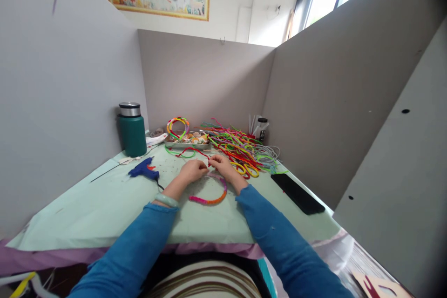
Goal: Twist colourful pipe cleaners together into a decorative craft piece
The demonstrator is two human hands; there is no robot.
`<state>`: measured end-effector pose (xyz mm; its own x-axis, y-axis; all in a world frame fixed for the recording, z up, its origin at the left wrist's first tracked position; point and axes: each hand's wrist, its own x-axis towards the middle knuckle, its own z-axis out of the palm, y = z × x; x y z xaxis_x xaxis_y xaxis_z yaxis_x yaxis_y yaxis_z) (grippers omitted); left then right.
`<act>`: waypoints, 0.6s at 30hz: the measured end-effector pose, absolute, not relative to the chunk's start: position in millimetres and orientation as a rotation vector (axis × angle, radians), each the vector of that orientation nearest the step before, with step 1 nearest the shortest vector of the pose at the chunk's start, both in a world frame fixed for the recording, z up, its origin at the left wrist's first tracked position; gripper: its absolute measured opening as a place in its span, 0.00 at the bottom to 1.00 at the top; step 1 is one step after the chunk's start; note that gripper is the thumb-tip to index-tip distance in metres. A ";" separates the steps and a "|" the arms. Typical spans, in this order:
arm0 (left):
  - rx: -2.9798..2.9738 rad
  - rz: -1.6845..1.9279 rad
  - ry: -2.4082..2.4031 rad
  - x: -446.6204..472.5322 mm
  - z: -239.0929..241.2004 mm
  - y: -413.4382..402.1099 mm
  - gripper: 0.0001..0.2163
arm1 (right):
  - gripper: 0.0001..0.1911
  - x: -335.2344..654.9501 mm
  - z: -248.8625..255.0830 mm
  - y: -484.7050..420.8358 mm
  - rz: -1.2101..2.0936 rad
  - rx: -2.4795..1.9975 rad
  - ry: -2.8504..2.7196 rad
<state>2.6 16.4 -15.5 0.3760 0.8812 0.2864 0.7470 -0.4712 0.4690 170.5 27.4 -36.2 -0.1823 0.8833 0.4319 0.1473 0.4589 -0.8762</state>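
My left hand (194, 171) and my right hand (223, 166) are close together over the table, fingers pinched. Between the fingertips is a red pipe cleaner (194, 150), its fuzzy length trailing away to the left; my right hand grips it. A curved band (210, 202), wrapped in pink, orange and purple fuzz, lies below the hands. One end of it runs up to my left fingertips, which seem to pinch it, though the exact contact is hidden. A green pipe cleaner (173, 152) lies just beyond my left hand.
Left are a blue glue gun (144, 169) and a green bottle (132, 130). Behind stand a metal tray (186, 145) of small pieces and a multicoloured ring (169, 126). A heap of pipe cleaners (237, 142) and a black phone-like slab (298, 193) lie right. Grey partitions (206, 74) enclose the table.
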 end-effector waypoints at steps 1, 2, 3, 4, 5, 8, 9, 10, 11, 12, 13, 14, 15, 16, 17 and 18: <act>2.322 0.813 1.410 2.6 -14.6 16.3 0.11 | 0.09 170.6 -35.8 26.7 0.851 -0.900 -1.641; 2.257 0.890 1.363 2.7 -13.6 16.1 0.12 | 0.08 170.6 -35.4 25.9 0.848 -0.890 -1.650; 2.177 0.955 1.308 3.0 -12.5 15.9 0.13 | 0.08 170.5 -35.0 24.9 0.849 -0.880 -1.660; 2.091 1.003 1.248 3.3 -11.5 15.7 0.14 | 0.09 170.4 -34.5 23.6 0.854 -0.873 -1.672; 2.004 1.032 1.189 3.7 -10.6 15.3 0.15 | 0.09 170.2 -33.9 22.2 0.863 -0.866 -1.687; 1.783 1.070 1.094 4.4 -8.1 14.1 0.14 | 0.10 169.8 -32.0 17.3 0.899 -0.850 -1.728; 1.731 1.086 1.097 4.4 -7.4 13.7 0.14 | 0.10 169.7 -31.3 15.9 0.907 -0.850 -1.739; 1.690 1.104 1.110 4.2 -6.8 13.3 0.14 | 0.10 169.7 -30.7 14.7 0.909 -0.851 -1.751; 1.658 1.118 1.125 3.9 -6.1 12.8 0.14 | 0.10 169.8 -30.0 13.8 0.906 -0.854 -1.765; 1.635 1.123 1.130 3.5 -5.4 12.3 0.14 | 0.11 170.0 -29.4 13.2 0.900 -0.859 -1.783; 1.616 1.118 1.127 3.2 -4.7 11.7 0.14 | 0.11 170.2 -28.9 12.9 0.898 -0.863 -1.804; 1.596 1.106 1.122 2.9 -4.0 11.0 0.14 | 0.11 170.5 -28.6 12.9 0.900 -0.865 -1.825; 1.578 1.091 1.119 2.8 -3.4 10.3 0.14 | 0.12 170.6 -28.5 13.0 0.908 -0.867 -1.845; 1.561 1.077 1.122 2.7 -2.7 9.4 0.14 | 0.12 170.7 -28.6 13.2 0.916 -0.872 -1.860; 1.545 1.070 1.132 2.8 -2.1 8.6 0.14 | 0.12 170.6 -28.9 13.3 0.921 -0.879 -1.867; 1.533 1.072 1.140 3.0 -1.7 8.0 0.15 | 0.12 170.3 -29.2 13.4 0.921 -0.887 -1.864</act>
